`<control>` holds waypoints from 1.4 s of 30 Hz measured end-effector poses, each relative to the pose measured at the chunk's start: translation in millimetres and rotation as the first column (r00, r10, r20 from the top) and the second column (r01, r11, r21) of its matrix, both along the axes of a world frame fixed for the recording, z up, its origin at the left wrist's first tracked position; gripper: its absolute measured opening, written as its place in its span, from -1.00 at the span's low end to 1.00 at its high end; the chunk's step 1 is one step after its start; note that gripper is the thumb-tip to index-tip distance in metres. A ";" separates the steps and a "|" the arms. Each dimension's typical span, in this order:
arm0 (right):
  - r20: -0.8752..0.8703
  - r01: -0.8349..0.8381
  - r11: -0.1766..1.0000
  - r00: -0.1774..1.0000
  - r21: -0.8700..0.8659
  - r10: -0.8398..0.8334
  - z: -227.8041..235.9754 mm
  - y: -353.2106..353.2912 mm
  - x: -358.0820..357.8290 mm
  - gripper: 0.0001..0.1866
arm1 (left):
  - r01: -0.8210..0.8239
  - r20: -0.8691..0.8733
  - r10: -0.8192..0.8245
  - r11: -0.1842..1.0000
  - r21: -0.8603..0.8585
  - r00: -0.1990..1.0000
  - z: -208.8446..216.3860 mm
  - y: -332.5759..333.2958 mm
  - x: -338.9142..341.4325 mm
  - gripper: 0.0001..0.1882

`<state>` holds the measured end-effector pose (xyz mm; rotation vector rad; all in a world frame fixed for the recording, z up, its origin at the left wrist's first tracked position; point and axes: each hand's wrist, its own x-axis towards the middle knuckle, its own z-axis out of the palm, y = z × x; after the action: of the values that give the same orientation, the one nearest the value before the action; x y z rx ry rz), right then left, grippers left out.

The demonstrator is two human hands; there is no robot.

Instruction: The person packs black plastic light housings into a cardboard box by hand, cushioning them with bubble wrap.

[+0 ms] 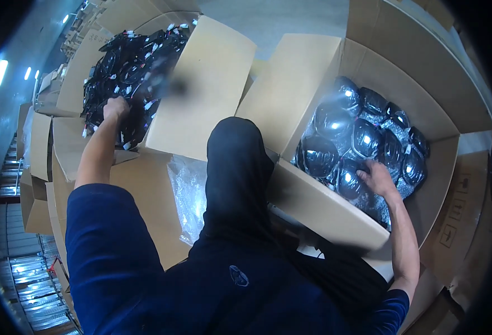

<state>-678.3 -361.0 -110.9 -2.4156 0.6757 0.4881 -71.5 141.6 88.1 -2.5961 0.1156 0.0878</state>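
Two open cartons in reach. At 10 o'clock, left carton (204,84), heaped with black parts (129,72) with small white ends. At 3 o'clock, right carton (394,72), packed with glossy rounded black pieces (366,138) in clear wrapping. Hands well apart: left hand (116,108) at 10 o'clock, curled over the black parts, can't tell if gripping; right hand (378,177) at 3 o'clock, fingers bent against a rounded black piece, can't tell if clamped. In between: raised carton flaps at 11 and 1 o'clock, plus dark trouser leg (235,162) at centre. At 8 o'clock, crumpled clear plastic (187,201). Between 3 and 4 o'clock, printed handling symbols on brown cardboard (466,184). At 6 o'clock, pale oval emblem (239,275) on dark blue shirt (201,301).
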 end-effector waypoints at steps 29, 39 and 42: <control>0.475 -0.184 0.924 0.880 0.334 0.004 169.5 67.8 83.9 -0.57 | -0.264 -0.127 -0.280 -0.532 -0.805 0.952 129.7 -201.0 -6.9 -0.85; 0.209 -0.400 0.119 0.191 0.909 -0.959 218.1 39.8 104.9 -0.64 | -0.665 0.113 -0.726 -0.672 -0.327 0.678 20.2 -395.0 -312.4 -0.66; 0.425 -0.173 0.407 0.081 0.897 -0.902 246.5 21.1 63.8 -0.69 | -0.771 0.002 -0.834 -0.510 -0.381 0.551 1.1 -397.7 -323.2 -0.69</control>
<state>-614.5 -339.9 135.6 -0.9304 0.3770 -0.8960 -394.7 -256.1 89.1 0.8058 -0.5333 -0.8372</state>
